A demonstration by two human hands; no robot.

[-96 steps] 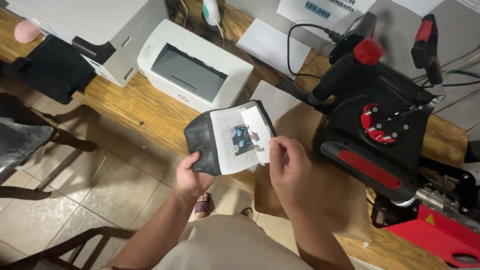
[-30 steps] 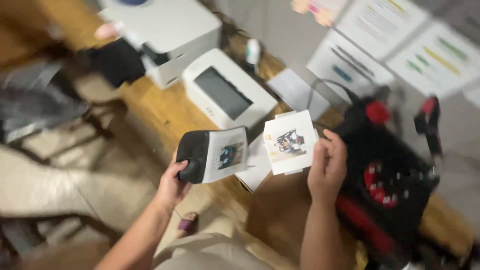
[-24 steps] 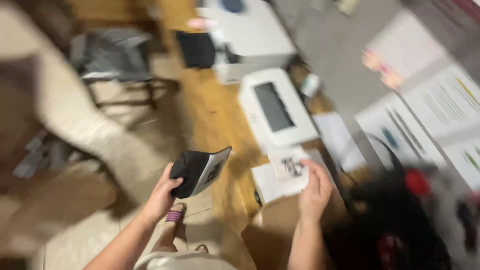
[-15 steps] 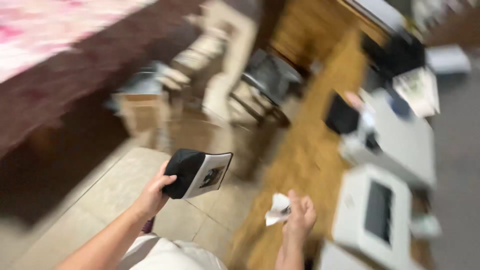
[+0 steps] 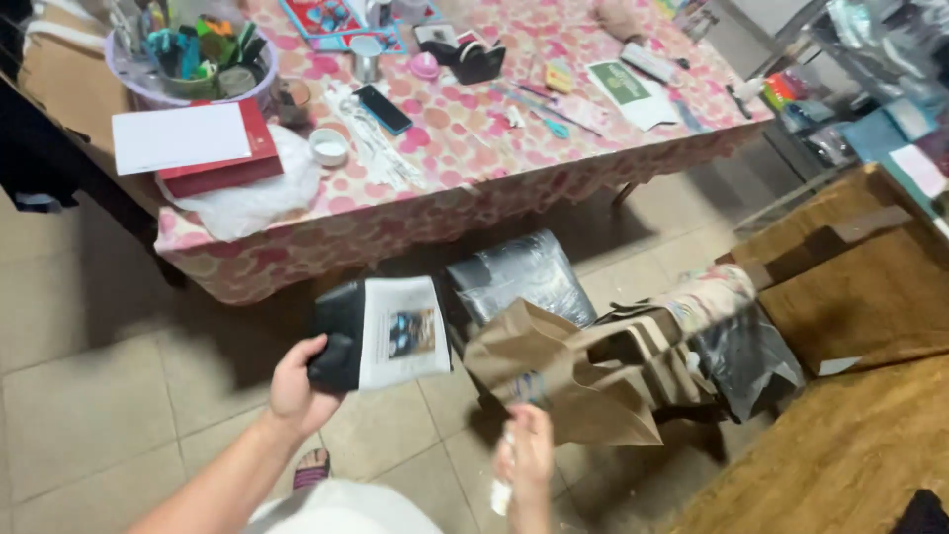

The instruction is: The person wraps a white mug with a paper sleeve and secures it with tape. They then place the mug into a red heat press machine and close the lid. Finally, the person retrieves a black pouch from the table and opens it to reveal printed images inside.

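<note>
Left hand: the left hand (image 5: 300,381) is curled around the lower left corner of a black pouch (image 5: 381,332), thumb on top, fingers hidden beneath it.
Black pouch: held roughly flat above the tiled floor (image 5: 89,396), in front of the table with the pink dotted cloth (image 5: 465,148); a white sheet with a small picture (image 5: 400,329) covers its right part.
Right hand: the right hand (image 5: 527,455) is closed on a crumpled scrap of white paper (image 5: 502,492), which sticks out below the fingers.
Nearby: a brown paper bag (image 5: 563,381) stands open just beyond the right hand, beside dark plastic bags (image 5: 519,277).
</note>
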